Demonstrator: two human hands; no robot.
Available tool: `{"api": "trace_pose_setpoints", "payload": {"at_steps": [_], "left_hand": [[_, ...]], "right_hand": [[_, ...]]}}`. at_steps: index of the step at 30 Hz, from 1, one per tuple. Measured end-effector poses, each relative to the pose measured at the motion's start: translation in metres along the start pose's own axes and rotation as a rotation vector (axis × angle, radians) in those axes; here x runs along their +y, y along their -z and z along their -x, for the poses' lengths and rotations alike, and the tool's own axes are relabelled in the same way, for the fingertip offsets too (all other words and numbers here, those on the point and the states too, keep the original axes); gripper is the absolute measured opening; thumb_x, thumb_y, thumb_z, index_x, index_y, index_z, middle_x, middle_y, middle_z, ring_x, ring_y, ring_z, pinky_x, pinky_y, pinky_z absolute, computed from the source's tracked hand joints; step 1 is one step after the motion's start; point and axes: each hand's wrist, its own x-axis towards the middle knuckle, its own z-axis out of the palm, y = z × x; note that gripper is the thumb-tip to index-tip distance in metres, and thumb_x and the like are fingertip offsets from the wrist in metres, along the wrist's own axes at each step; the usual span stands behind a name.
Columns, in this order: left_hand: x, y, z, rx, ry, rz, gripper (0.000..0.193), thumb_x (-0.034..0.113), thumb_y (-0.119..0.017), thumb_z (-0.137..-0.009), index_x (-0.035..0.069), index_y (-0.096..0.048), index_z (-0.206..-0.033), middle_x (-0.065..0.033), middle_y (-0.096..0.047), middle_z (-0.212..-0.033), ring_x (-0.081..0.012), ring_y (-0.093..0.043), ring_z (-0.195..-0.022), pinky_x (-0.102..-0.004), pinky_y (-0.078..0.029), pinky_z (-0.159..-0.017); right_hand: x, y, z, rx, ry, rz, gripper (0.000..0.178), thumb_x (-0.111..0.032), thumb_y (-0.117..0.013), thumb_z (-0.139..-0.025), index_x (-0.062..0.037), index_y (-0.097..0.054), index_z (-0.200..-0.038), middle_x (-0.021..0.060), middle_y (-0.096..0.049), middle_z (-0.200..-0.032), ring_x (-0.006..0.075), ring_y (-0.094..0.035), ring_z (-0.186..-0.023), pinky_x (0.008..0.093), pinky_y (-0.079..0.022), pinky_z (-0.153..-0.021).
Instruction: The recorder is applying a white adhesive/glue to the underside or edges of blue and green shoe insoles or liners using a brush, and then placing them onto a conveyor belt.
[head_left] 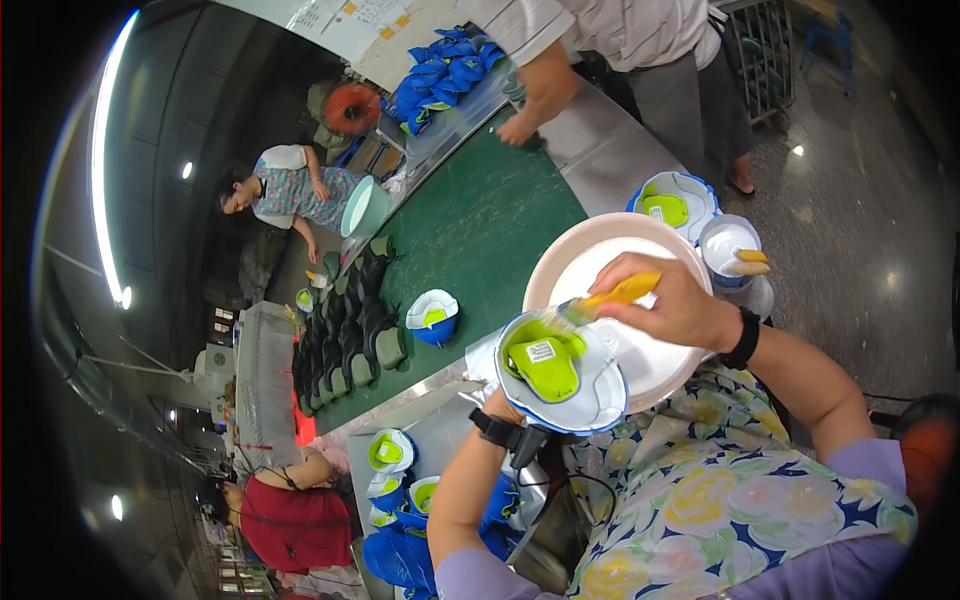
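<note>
Red top (295, 520): worn by a co-worker at the lower left, turned away from the belt.
Patterned clothing (325, 200): on another co-worker, beside a pale green basin (366, 208).
Dark pieces (350, 325): black and olive, in close rows on the green belt (490, 215).
Blue pile (400, 555): at the near side, with lime-and-white pieces (390, 452) among it.
Lone piece (433, 318): blue outside, white and lime inside, on the belt apart from the dark rows.
Left hand (503, 406): beneath the held piece (a black strap circles the wrist); its fingers are hidden, so I cannot tell how they stand.
Held piece (600, 385): in front of the person, overlapping the near left rim of the pink basin; white lining, blue edge, lime flap with a white label.
Brush (630, 288): yellow handle, bristles over the held piece's far edge (too blurred to tell contact).
Pink basin (548, 262): white contents, under the brush hand.
Right hand (668, 300): thumb and fingers pinching the brush handle.
Spare piece (690, 188): just beyond the basin.
White cup (722, 240): beside it, yellow handles leaning out.
</note>
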Motion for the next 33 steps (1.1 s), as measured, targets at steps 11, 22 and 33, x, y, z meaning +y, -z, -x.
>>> {"api": "trace_pose_setpoints", "payload": {"at_steps": [11, 22, 33], "left_hand": [[-0.024, -0.024, 0.004, -0.272, -0.012, 0.366, 0.044, 0.029, -0.046, -0.102, 0.011, -0.040, -0.142, -0.0106, -0.053, -0.137, -0.0229, -0.054, -0.122, -0.0383, -0.045, -0.104], [0.010, -0.010, 0.019, 0.153, -0.129, -0.010, 0.042, 0.030, -0.050, -0.099, 0.009, -0.050, -0.136, -0.0101, -0.060, -0.126, -0.0244, -0.062, -0.111, -0.0431, -0.053, -0.095], [0.028, 0.001, 0.024, 0.237, -0.386, -0.066, 0.044, 0.032, -0.045, -0.100, 0.008, -0.047, -0.138, -0.0128, -0.058, -0.129, -0.0265, -0.062, -0.113, -0.0427, -0.054, -0.094]], "right_hand": [[0.007, -0.013, -0.019, -0.159, 0.102, 0.226, 0.019, -0.019, -0.067, -0.087, -0.0025, -0.061, -0.093, 0.0159, -0.066, -0.089, 0.0333, -0.066, -0.078, 0.0381, -0.053, -0.070], [-0.002, 0.015, -0.015, -0.142, -0.068, 0.273, 0.020, -0.019, -0.069, -0.086, -0.0012, -0.062, -0.090, 0.0148, -0.065, -0.075, 0.0279, -0.065, -0.069, 0.0355, -0.049, -0.065], [0.005, -0.006, -0.026, -0.250, -0.207, 0.339, 0.023, -0.021, -0.071, -0.083, -0.0007, -0.060, -0.086, 0.0142, -0.062, -0.073, 0.0266, -0.062, -0.064, 0.0356, -0.048, -0.060]]}}
